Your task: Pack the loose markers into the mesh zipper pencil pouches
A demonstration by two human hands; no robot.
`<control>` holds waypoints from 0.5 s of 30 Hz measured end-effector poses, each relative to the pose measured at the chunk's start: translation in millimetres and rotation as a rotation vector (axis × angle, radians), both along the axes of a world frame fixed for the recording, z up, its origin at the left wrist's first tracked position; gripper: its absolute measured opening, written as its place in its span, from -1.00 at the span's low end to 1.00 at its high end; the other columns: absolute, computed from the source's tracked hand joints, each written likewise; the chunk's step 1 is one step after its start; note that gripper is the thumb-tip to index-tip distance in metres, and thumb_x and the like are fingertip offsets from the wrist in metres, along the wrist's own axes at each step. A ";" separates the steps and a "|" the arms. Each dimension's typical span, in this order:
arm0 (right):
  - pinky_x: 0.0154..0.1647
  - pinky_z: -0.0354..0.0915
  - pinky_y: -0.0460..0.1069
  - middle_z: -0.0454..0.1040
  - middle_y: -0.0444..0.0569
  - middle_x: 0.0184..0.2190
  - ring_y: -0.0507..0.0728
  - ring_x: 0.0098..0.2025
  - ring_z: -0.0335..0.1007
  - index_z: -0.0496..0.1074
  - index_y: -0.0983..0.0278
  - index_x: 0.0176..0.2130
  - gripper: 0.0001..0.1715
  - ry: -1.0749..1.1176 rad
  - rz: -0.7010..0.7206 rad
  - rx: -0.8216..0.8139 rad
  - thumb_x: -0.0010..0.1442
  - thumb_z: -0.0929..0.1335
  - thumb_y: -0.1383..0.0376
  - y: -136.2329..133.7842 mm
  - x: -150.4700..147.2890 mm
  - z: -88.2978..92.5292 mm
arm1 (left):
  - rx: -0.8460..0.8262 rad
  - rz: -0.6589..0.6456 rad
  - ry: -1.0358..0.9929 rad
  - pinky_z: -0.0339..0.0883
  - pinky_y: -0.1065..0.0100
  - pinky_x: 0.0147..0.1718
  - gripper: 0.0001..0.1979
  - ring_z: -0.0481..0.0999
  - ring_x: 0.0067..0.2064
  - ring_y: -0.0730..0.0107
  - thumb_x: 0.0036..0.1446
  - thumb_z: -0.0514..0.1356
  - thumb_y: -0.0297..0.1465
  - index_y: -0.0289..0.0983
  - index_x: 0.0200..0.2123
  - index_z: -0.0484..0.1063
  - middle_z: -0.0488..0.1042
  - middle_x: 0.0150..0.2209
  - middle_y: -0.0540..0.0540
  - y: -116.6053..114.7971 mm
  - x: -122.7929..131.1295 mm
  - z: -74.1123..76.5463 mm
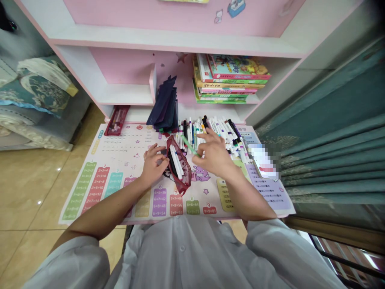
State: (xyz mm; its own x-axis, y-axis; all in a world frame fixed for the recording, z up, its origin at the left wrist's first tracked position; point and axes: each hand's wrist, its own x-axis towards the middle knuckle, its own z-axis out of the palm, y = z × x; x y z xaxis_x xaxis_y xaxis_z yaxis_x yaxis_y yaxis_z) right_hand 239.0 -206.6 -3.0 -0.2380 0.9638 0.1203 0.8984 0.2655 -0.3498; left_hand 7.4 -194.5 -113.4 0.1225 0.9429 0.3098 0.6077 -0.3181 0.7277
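Observation:
A dark red mesh pencil case (184,181) lies open on the desk mat (120,160), with a couple of white markers inside. My left hand (154,164) grips the case's left edge, fingers curled on it. My right hand (212,154) pinches a green marker (189,145) just right of the case's mouth. Behind my right hand lies a row of several markers and pens (221,132), white-bodied with coloured caps.
A stack of dark blue pouches (165,107) leans at the back of the desk. A second red pencil case (116,120) lies at the mat's back left. Books (230,78) fill the shelf. A teal curtain (331,152) hangs on the right, bedding (39,84) on the left.

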 end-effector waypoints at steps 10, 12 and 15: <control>0.31 -0.13 0.55 0.33 0.18 0.27 0.51 0.41 -0.06 0.62 0.32 -0.29 -0.73 -0.213 0.075 -0.108 0.08 0.33 0.30 -13.8 -42.9 -23.8 | 0.016 0.002 -0.005 0.06 -0.19 0.30 -0.79 0.28 0.31 0.00 0.08 0.19 -0.33 -0.18 -0.58 0.44 0.56 0.04 -0.06 0.1 0.3 1.0; 0.31 -0.13 0.56 0.32 0.21 0.27 0.51 0.40 -0.06 0.62 0.33 -0.26 -0.69 -0.223 0.077 -0.121 0.08 0.32 0.30 -12.2 -44.9 -28.7 | 0.010 0.004 -0.005 0.05 -0.18 0.30 -0.80 0.28 0.31 0.01 0.09 0.19 -0.33 -0.18 -0.57 0.45 0.56 0.05 -0.05 0.0 0.4 0.5; 0.30 -0.13 0.58 0.33 0.24 0.27 0.51 0.40 -0.05 0.62 0.35 -0.21 -0.67 -0.234 0.082 -0.137 0.09 0.32 0.30 -11.0 -46.9 -35.0 | 0.002 0.009 0.002 0.05 -0.18 0.31 -0.80 0.27 0.32 0.03 0.09 0.20 -0.33 -0.17 -0.57 0.45 0.56 0.05 -0.04 -0.2 0.3 0.0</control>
State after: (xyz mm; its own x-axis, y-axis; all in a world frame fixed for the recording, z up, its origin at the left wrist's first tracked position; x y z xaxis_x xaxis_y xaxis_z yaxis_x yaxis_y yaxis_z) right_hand 192.1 -217.6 -38.0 -0.3213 0.9438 -0.0775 0.9366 0.3046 -0.1731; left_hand 7.8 -194.7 -113.4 0.1147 0.9432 0.3119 0.6117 -0.3144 0.7259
